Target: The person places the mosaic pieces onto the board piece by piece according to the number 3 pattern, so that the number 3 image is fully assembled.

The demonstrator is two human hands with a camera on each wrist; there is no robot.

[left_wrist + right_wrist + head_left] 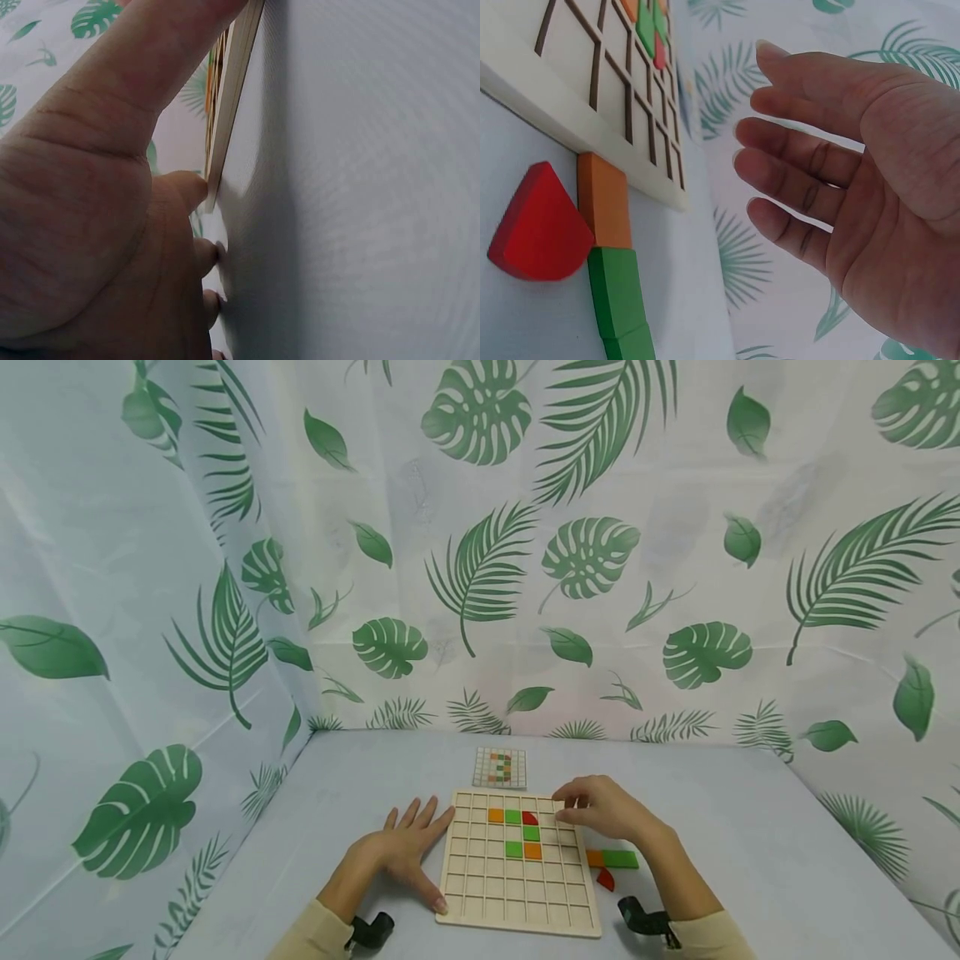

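Note:
A wooden grid board lies flat, with several coloured pieces in its upper cells. Among them are an orange square, a green square and a red quarter-circle piece. My left hand is spread at the board's left side, thumb at the lower left corner and index fingertip near the upper left edge. Above the board's upper right part hovers my right hand. The right wrist view shows its fingers loosely bent, apart from the thumb, with nothing between them.
Beside the board's right edge lie a loose orange square, green squares in a row and a red quarter-circle. A small pattern card lies behind the board. A leaf-printed curtain stands behind the grey table.

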